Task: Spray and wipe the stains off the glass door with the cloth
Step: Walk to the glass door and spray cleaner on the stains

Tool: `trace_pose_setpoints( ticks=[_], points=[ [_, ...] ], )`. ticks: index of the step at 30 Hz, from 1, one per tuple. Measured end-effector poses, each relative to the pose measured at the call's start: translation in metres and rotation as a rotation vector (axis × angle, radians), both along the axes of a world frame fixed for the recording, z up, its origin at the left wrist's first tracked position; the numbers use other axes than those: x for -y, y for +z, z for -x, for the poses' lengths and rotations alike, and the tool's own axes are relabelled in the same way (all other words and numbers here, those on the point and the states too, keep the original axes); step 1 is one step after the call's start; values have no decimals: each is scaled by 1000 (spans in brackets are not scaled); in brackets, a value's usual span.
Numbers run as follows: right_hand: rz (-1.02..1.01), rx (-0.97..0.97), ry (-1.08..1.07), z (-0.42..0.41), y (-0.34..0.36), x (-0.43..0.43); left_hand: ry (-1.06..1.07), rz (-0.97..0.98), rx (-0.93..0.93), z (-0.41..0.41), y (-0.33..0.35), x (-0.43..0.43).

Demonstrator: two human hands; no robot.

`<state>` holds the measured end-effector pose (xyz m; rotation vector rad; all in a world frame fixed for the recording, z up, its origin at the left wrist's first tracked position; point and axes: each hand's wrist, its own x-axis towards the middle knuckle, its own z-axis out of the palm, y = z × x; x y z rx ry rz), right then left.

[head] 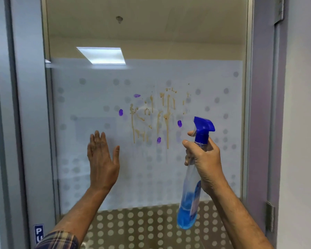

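The glass door [214, 168] fills the view, with a frosted band dotted with grey circles. Brown drip stains [151, 115] run down its middle, and several purple smudges [120, 112] sit around them. My right hand [205, 159] is closed around the neck of a clear spray bottle [190, 198] with a blue trigger head and blue liquid at its bottom; the nozzle is level with the lower stains, just to their right. My left hand [101, 162] is raised flat, fingers apart and palm toward the glass, left of and below the stains. No cloth is in view.
A grey door frame [31, 123] runs down the left with a small blue sign [38, 233] near the bottom. The right frame [262, 105] carries a metal hinge [270, 216], with a white wall beyond. A ceiling light reflects in the upper glass.
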<state>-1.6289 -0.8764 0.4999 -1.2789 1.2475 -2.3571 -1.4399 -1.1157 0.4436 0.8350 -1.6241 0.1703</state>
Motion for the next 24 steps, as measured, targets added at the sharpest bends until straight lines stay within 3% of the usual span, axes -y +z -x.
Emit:
trace_pose_setpoints(
  ticks=[10, 24],
  points=[
    [40, 33, -34, 20, 18, 3, 106, 182, -14, 7, 1, 38],
    [115, 54, -5, 39, 55, 5, 174, 206, -6, 10, 1, 41]
  ],
)
